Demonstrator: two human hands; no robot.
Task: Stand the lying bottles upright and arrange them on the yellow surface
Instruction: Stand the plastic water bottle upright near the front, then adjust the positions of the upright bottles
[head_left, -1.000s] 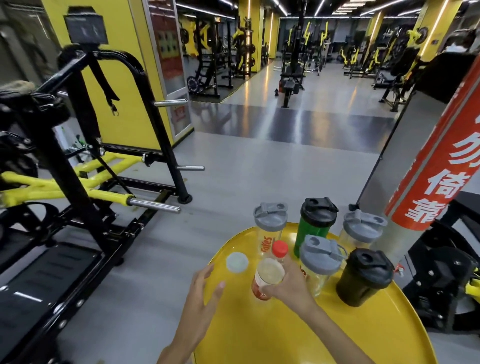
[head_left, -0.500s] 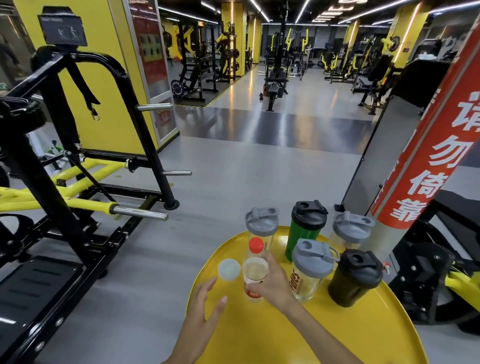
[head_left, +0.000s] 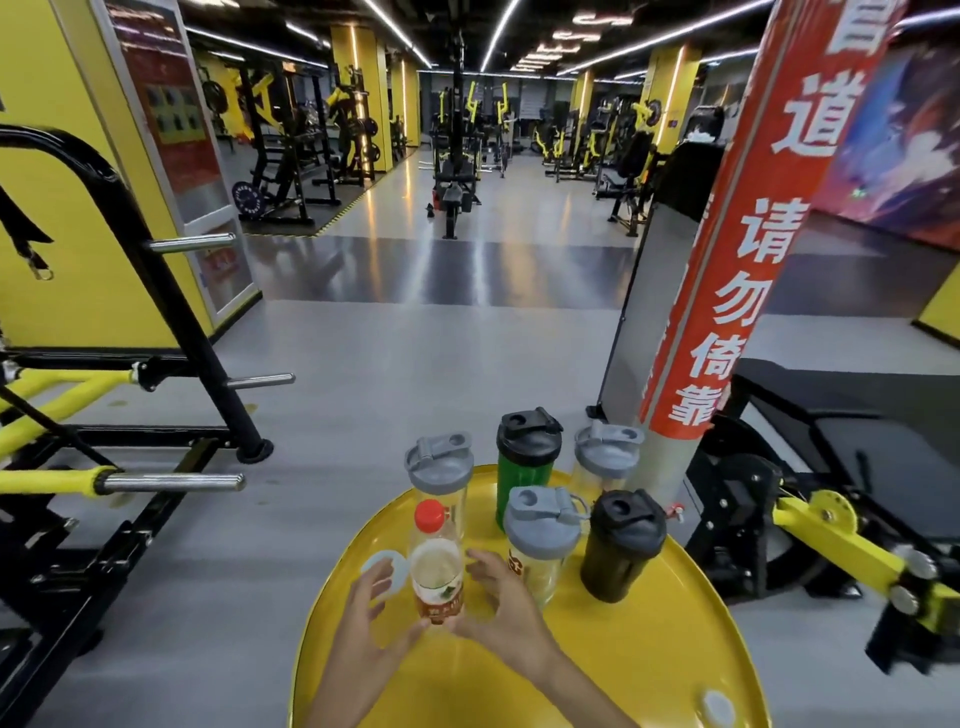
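Both hands are cupped around the red-capped bottle, which stands upright near the left side of the round yellow table. The left hand has its grip partly wrapped on the bottle's low left side, fingertips touching near the base, while the right hand presses the right side, so it's gripped between the two. A pale round lid lies just left of it. Farther back stand five shakers: a grey-lidded clear one, a green one, another grey-lidded one, a nearer grey-lidded one and a black one.
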